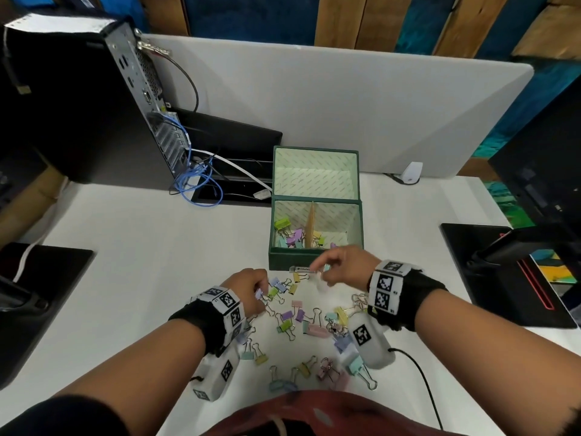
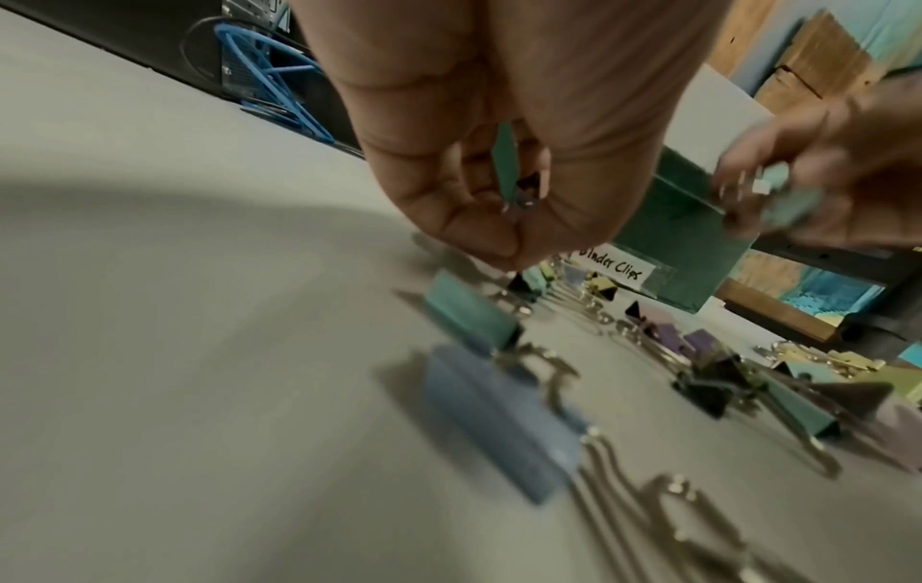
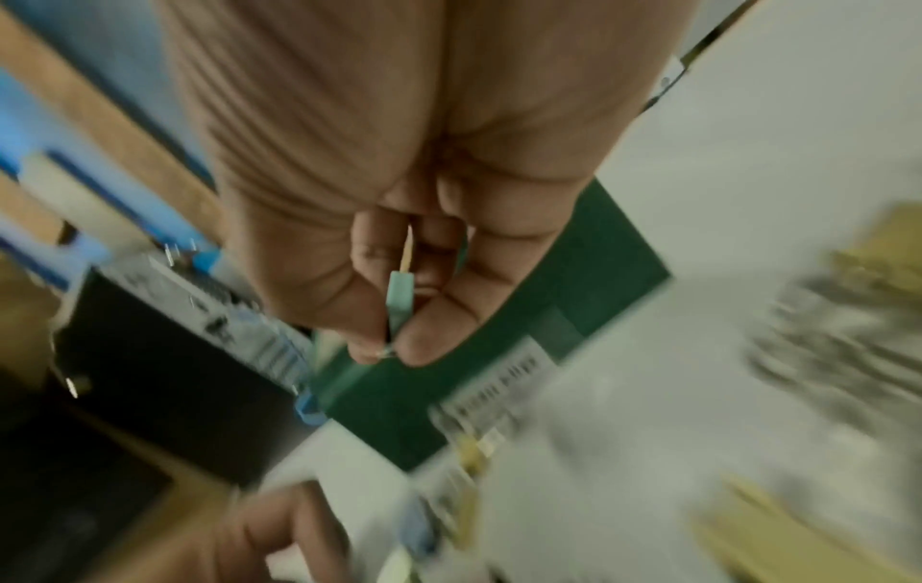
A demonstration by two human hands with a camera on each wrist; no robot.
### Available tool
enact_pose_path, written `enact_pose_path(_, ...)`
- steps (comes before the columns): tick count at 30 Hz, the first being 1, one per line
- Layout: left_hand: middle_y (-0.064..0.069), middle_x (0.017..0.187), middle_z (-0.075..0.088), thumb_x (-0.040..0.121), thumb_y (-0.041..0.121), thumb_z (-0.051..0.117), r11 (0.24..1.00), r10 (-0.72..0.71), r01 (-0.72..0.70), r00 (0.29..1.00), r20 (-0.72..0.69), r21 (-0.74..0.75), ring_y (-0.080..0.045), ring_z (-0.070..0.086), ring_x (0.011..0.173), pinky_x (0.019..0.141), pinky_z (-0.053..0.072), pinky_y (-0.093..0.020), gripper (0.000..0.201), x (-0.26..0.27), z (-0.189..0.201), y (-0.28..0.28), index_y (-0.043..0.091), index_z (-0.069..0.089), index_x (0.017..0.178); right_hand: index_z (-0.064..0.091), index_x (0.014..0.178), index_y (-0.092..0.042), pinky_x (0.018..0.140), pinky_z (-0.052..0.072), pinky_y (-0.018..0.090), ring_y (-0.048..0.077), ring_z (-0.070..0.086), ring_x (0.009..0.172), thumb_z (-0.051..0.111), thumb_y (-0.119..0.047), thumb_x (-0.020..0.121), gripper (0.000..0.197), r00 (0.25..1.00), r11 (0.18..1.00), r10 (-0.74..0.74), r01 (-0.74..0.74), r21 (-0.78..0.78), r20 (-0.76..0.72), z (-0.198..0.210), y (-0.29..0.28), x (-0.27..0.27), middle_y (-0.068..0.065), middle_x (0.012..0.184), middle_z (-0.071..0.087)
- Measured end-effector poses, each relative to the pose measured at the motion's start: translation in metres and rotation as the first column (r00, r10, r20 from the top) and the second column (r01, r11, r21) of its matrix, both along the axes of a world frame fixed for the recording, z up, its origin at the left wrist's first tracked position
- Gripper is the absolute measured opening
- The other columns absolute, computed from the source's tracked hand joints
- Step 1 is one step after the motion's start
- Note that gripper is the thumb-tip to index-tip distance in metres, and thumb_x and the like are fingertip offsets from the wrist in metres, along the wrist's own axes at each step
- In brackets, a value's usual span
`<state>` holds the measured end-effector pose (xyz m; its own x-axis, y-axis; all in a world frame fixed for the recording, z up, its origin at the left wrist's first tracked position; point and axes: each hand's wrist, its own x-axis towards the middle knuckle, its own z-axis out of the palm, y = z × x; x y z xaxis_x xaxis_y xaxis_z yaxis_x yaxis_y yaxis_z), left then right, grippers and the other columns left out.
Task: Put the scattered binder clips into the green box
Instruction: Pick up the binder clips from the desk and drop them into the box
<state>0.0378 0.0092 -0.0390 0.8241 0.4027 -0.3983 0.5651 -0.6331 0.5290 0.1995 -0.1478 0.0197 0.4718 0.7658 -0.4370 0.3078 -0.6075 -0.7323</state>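
The green box [image 1: 314,256] stands open at mid-table, several pastel clips [image 1: 290,236] inside, its "Binder Clips" label [image 2: 611,270] facing me. Scattered binder clips [image 1: 301,322] lie on the white table between my arms. My left hand [image 1: 259,292] is low over the pile's left edge, and its fingertips [image 2: 499,244] pinch a teal clip [image 2: 509,165]. My right hand [image 1: 322,273] hovers just before the box's front wall, thumb and finger pinching a teal clip [image 3: 399,299]. The right wrist view is blurred. The box [image 3: 573,292] lies behind that hand.
A black computer tower [image 1: 78,105] with blue cables [image 1: 195,180] stands at the back left. Black mats lie at the left [image 1: 41,294] and right [image 1: 503,278] edges. A white partition [image 1: 345,105] closes the back. A monitor stand [image 1: 515,243] is at the right.
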Motion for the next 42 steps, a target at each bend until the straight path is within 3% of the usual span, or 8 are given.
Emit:
enact_pose_path(4, -0.003, 0.097, 0.061, 0.068, 0.011, 0.072, 0.999, 0.041, -0.039, 0.997, 0.061, -0.035, -0.019, 0.058, 0.083, 0.078, 0.051, -0.033, 0.022, 0.001, 0.011, 0.000, 0.022, 0.056, 0.077, 0.068, 0.102, -0.023, 0.060, 0.040, 0.013, 0.011, 0.056, 0.075, 0.065, -0.012, 0.083, 0.022, 0.977, 0.968, -0.197, 0.181, 0.175, 0.079, 0.021, 0.011, 0.021, -0.005, 0.085, 0.060)
enact_pose_path(11, 0.010, 0.073, 0.052, 0.073, 0.011, 0.071, 0.991, 0.083, -0.057, 0.968, 0.236, -0.118, -0.006, 0.047, 0.063, 0.059, 0.041, -0.016, 0.021, 0.030, 0.047, -0.008, 0.024, 0.057, 0.082, 0.058, 0.121, -0.015, 0.060, 0.041, 0.001, 0.010, 0.054, 0.093, 0.055, -0.002, 0.088, 0.036, 0.956, 0.956, -0.256, 0.229, 0.181, 0.141, 0.009, 0.009, 0.030, 0.006, 0.126, 0.058)
enact_pose_path(16, 0.012, 0.071, 0.050, 0.073, 0.014, 0.072, 0.993, 0.080, -0.049, 0.943, 0.322, -0.104, -0.008, 0.048, 0.064, 0.058, 0.039, -0.015, 0.023, 0.064, 0.066, -0.015, 0.029, 0.055, 0.076, 0.060, 0.082, -0.029, 0.081, 0.050, 0.028, 0.016, 0.061, 0.077, 0.054, -0.004, 0.087, 0.026, 0.944, 0.931, -0.307, 0.271, 0.246, 0.121, 0.001, -0.007, 0.024, -0.003, 0.085, 0.063)
enact_pose_path(22, 0.007, 0.082, 0.054, 0.076, 0.016, 0.072, 0.993, 0.089, -0.060, 0.943, 0.321, -0.100, -0.011, 0.052, 0.075, 0.066, 0.044, -0.020, 0.023, 0.101, 0.078, -0.024, 0.023, 0.059, 0.094, 0.059, 0.071, -0.034, 0.060, 0.047, 0.024, 0.012, 0.052, 0.061, 0.055, -0.006, 0.085, 0.032, 0.962, 0.969, -0.214, 0.186, 0.162, 0.173, -0.004, -0.023, 0.020, -0.009, 0.070, 0.059)
enact_pose_path(26, 0.007, 0.107, 0.052, 0.079, 0.021, 0.071, 0.970, 0.122, -0.045, 0.941, 0.317, -0.240, -0.009, 0.053, 0.096, 0.086, 0.042, -0.020, 0.056, 0.102, 0.079, -0.023, 0.023, 0.048, 0.130, 0.060, 0.073, -0.033, 0.062, 0.047, 0.025, 0.012, 0.052, 0.063, 0.053, -0.005, 0.085, 0.032, 0.980, 0.984, -0.161, 0.150, 0.098, 0.120, -0.010, -0.026, 0.014, -0.005, 0.071, 0.058)
enact_pose_path(30, 0.010, 0.102, 0.061, 0.082, 0.021, 0.068, 0.964, 0.171, -0.082, 0.918, 0.357, -0.252, -0.008, 0.058, 0.091, 0.072, 0.044, -0.010, 0.032, 0.075, 0.078, -0.007, 0.028, 0.057, 0.111, 0.067, 0.086, -0.023, 0.060, 0.037, 0.011, -0.001, 0.046, 0.061, 0.051, -0.004, 0.086, 0.025, 0.983, 0.998, -0.052, 0.043, 0.056, 0.174, -0.011, -0.023, 0.007, -0.017, 0.069, 0.052)
enact_pose_path(35, 0.008, 0.088, 0.059, 0.078, 0.015, 0.066, 0.992, 0.060, -0.044, 0.987, 0.146, -0.114, -0.012, 0.058, 0.076, 0.066, 0.046, -0.019, 0.023, 0.022, 0.055, 0.016, 0.031, 0.060, 0.092, 0.068, 0.101, -0.021, 0.070, 0.043, 0.012, 0.005, 0.057, 0.082, 0.051, -0.008, 0.084, 0.027, 0.950, 0.976, 0.212, -0.197, -0.089, 0.230, -0.014, -0.007, -0.002, -0.008, 0.096, 0.063)
enact_pose_path(42, 0.002, 0.128, 0.047, 0.064, 0.040, 0.079, 0.958, -0.256, 0.284, 0.901, -0.351, 0.029, -0.017, 0.052, 0.113, 0.096, 0.043, -0.032, 0.087, -0.035, 0.025, 0.009, 0.034, 0.030, 0.136, 0.046, 0.135, -0.031, 0.108, 0.035, 0.035, 0.024, 0.041, 0.129, 0.061, -0.020, 0.081, 0.057, 0.745, 0.811, 0.582, -0.506, -0.292, 0.327, -0.024, 0.030, -0.025, 0.001, 0.144, 0.039)
